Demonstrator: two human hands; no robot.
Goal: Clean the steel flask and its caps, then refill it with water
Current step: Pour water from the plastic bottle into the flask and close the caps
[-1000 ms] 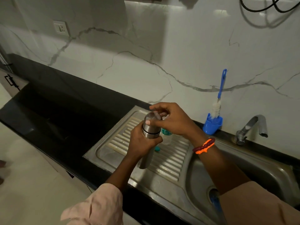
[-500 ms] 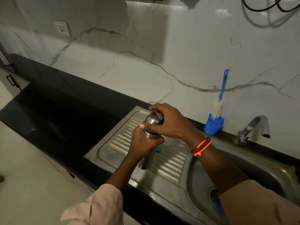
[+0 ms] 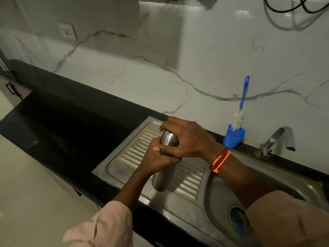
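The left hand (image 3: pixel 156 160) clamps its grip round the steel flask (image 3: pixel 162 179), held over the drainboard (image 3: pixel 128 157) at the counter's front edge. The right hand (image 3: pixel 188 139) clasps the cap (image 3: pixel 169 139), seemingly twisting. Nothing shows any cleaning done. The bottle brush (image 3: pixel 241 107) waits at the back; the tap (image 3: pixel 277 139) looks dry.
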